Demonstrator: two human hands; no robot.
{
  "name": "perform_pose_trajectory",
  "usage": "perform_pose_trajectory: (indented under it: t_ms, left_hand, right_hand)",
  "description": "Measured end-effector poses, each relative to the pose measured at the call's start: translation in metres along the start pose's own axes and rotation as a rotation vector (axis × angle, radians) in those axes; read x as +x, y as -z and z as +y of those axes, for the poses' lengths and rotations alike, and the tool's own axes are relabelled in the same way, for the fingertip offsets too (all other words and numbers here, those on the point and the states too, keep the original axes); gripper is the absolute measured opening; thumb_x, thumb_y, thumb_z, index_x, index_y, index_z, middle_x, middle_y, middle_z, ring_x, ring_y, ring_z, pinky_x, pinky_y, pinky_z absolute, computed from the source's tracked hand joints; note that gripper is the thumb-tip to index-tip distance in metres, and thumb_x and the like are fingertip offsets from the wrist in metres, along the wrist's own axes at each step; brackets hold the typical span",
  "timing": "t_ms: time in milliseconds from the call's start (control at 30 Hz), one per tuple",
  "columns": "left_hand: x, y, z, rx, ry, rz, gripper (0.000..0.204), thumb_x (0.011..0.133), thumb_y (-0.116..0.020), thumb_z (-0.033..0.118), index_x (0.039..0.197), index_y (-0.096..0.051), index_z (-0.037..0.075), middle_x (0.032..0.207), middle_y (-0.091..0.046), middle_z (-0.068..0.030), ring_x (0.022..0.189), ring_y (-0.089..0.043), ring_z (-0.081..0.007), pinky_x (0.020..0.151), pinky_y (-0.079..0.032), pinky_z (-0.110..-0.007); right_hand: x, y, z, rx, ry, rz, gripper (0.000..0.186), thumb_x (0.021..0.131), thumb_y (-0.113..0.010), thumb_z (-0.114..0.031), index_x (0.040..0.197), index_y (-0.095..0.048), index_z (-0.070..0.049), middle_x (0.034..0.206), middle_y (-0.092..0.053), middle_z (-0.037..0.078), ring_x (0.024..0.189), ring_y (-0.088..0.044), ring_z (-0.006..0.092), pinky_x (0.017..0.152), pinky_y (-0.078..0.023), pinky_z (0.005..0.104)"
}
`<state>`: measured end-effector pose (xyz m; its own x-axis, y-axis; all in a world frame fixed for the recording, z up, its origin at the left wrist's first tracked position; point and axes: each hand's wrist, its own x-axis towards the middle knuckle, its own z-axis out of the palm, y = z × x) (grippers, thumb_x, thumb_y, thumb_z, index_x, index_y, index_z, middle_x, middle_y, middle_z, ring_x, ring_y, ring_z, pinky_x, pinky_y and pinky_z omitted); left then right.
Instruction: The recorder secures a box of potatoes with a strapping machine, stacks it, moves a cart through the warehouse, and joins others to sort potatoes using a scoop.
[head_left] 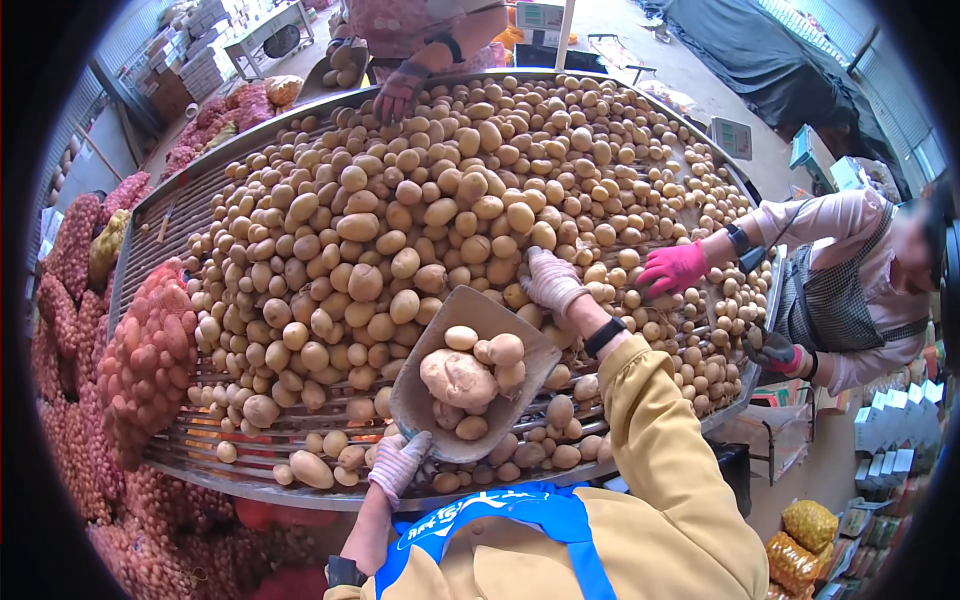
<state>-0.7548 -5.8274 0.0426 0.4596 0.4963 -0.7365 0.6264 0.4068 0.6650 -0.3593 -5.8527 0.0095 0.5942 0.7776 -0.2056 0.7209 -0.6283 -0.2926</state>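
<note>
My left hand (399, 466), in a striped knitted glove, grips the near end of a grey scoop (468, 312). Inside the scoop lie several potatoes, among them one large, knobbly potato (458, 378). Its wide end rests toward the pile of potatoes (400, 215) on the slatted sorting table. My right hand (553, 281), gloved in pale knit, reaches past the scoop's right side into the pile. Its fingers bend down around a potato there; their tips are partly hidden.
A metal rim (290, 492) edges the table (165, 225). Red mesh sacks of potatoes (150, 350) crowd the left. One co-worker's pink-gloved hand (673, 268) touches potatoes at right; another person's gloved hand (399, 92) works at the far side. Yellow sacks (808, 525) stand lower right.
</note>
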Motion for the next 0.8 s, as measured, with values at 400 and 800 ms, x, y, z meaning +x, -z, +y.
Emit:
perform_pose_trajectory:
  t_ms: [400, 800]
  left_hand:
    - [-0.001, 0.005, -0.003, 0.054, -0.122, 0.053, 0.034, 0.09, -0.064, 0.035, 0.077, -0.067, 0.004, 0.058, -0.063, -0.0045, 0.042, -0.055, -0.011, 0.039, -0.04, -0.023]
    - [0.001, 0.008, -0.003, -0.092, -0.028, 0.039, 0.032, 0.089, -0.064, 0.033, 0.075, -0.064, 0.004, 0.056, -0.062, -0.0055, 0.039, -0.054, -0.0129, 0.038, -0.041, -0.025]
  right_hand:
    - [-0.075, 0.05, -0.069, 0.49, 0.762, 0.026, 0.028, 0.085, -0.064, -0.031, 0.106, -0.065, -0.011, 0.099, -0.064, 0.013, 0.098, -0.06, 0.034, 0.086, -0.048, 0.042]
    - [0.05, 0.012, -0.111, 0.255, 0.513, -0.387, 0.049, 0.083, -0.062, -0.03, 0.128, -0.055, -0.014, 0.11, -0.065, 0.017, 0.104, -0.061, 0.0345, 0.089, -0.049, 0.0416]
